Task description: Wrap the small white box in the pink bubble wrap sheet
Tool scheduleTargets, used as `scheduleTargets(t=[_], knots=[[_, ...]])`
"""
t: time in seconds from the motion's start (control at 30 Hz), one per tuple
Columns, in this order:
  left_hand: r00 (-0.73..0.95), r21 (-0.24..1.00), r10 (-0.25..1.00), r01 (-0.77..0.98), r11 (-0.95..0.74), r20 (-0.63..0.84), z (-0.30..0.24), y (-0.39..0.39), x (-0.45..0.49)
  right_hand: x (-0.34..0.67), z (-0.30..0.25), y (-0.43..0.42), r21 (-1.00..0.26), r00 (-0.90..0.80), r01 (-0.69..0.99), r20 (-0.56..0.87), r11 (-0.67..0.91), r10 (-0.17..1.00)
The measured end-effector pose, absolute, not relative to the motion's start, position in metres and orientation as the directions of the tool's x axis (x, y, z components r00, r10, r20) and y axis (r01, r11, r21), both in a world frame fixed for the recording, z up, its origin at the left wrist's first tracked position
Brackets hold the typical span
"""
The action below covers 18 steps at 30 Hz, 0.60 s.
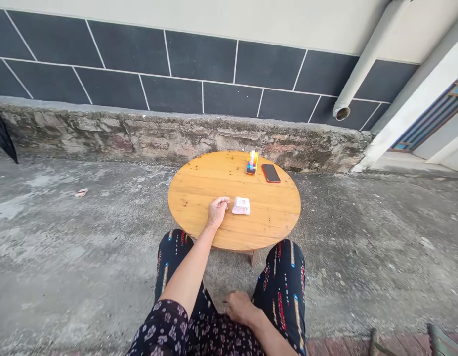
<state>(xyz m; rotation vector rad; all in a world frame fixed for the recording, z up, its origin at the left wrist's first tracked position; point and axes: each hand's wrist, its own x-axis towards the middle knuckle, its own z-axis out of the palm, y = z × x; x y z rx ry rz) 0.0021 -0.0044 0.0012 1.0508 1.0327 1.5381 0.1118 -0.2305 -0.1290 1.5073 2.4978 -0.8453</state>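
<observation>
My L hand (218,211) is over the near half of the round wooden table (199,183), fingers half-curled, tips just left of the white-and-pink packet (241,205). No contact w/ it that I can see; can't tell if anything small's btwn my fingers. Packet's nr the table's middle; its print is too small to read. My R hand (239,305) is low btwn my knees, loosely bent, fingertips blurred & hard to make out, so can't tell if it's got hold of anything. Tape dispenser (252,162) & phone (270,173) are at the far side, phone screen dark. Table legs mostly hidden. Black folded thing (2,133), L edge, cut off.
</observation>
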Motion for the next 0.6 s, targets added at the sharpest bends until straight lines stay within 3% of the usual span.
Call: scheduleTargets(t=[0.17,0.6], knots=[[-0.152,0.96,0.979,-0.225,-0.166,0.134,0.001,-0.004,0.002,0.112,-0.142,-0.236,-0.322,-0.446,0.891,-0.497,0.32,0.744],[-0.159,0.989,0.984,-0.109,-0.101,0.083,0.002,0.001,0.002,0.11,-0.141,-0.229,-0.431,-0.551,0.824,-0.452,0.369,0.701]])
